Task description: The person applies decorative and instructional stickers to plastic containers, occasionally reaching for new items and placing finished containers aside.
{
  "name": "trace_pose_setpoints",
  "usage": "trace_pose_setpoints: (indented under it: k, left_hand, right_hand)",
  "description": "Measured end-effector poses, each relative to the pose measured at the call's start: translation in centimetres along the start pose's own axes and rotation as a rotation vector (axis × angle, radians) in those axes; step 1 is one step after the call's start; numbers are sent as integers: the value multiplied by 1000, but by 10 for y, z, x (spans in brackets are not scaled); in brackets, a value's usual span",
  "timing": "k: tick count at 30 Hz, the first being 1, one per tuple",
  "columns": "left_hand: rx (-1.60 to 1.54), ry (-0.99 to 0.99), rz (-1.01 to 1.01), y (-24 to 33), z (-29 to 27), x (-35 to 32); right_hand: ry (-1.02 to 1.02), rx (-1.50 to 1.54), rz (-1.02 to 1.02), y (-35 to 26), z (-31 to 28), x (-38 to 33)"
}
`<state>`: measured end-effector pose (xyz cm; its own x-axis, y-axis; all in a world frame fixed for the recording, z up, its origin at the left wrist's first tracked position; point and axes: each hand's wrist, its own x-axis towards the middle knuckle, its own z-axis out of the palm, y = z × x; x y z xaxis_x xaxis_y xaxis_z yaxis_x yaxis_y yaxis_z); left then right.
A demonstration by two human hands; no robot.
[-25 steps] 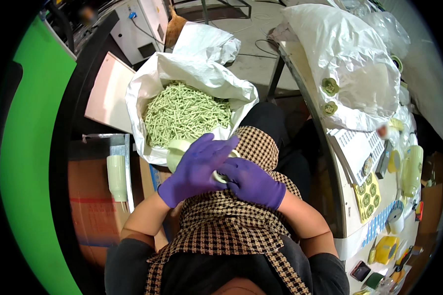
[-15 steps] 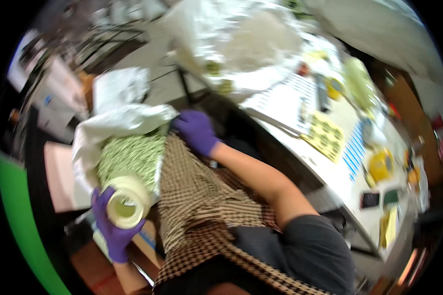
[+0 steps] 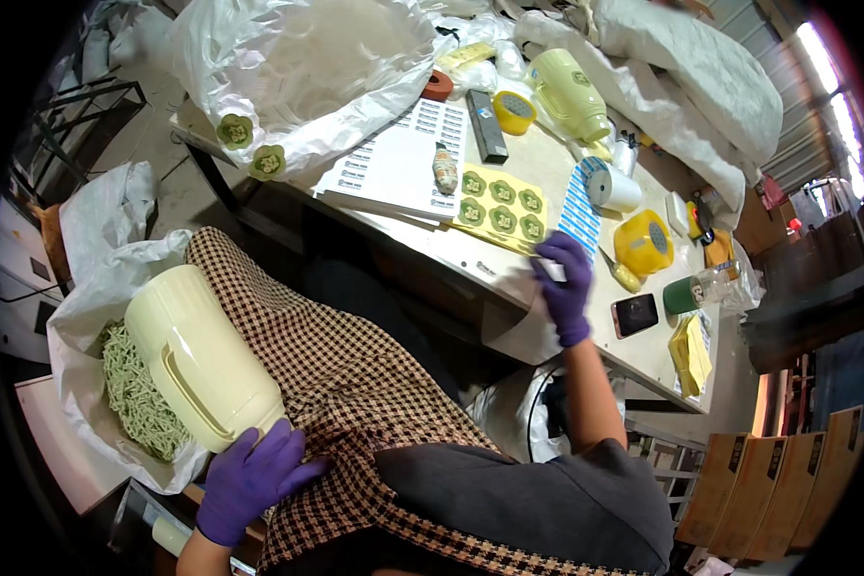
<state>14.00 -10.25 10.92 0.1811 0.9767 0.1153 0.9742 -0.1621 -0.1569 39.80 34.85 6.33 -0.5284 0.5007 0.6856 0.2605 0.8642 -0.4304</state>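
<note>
A cream plastic jug point(image 3: 200, 350) with a side handle lies tilted across my checked apron and the mouth of a white sack point(image 3: 72, 331). My left hand point(image 3: 259, 475), in a purple glove, grips its lower end beside the handle. Green pellet-like pieces point(image 3: 142, 398) fill the sack under the jug. Over the table's near edge, my right hand point(image 3: 566, 288), also purple-gloved, has its fingers pinched together; anything between them is too small to make out. Closest to those fingers are a yellow sheet of round green stickers point(image 3: 497, 206) and a blue-and-white label sheet point(image 3: 582, 206).
On the white table point(image 3: 451, 245) are printed label sheets point(image 3: 394, 158), yellow tape rolls point(image 3: 643, 242), a phone point(image 3: 635, 315) and a second cream jug point(image 3: 566, 96). A big plastic bag point(image 3: 307, 77) covers its far left. Cardboard boxes point(image 3: 754, 494) stand at lower right.
My right hand has moved from the sack's rim to the table at right. The jug has swung from its open end facing up to lying lengthwise over the sack. My view has turned right.
</note>
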Motion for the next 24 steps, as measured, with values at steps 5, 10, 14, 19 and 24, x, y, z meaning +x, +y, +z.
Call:
trace_pose_setpoints:
  k: [5,10,14,19,24]
  left_hand:
    - [-146,127,30,-13,11,26]
    - [-100,26,125,-21,0,37]
    - [-22,1,135,-20,0,33]
    - [-28,-39,128,-14,0,24]
    - [236,-140,361,-28,12,24]
  right_hand:
    - [-106,-265,244,99,-88,-52]
    - [-99,-220,532,92,-70,-50]
    - [-71,-226,484,88,-69,-55]
    - [75,-378,105,52,-57,-37]
    - [-56,117,214,-48,16,18]
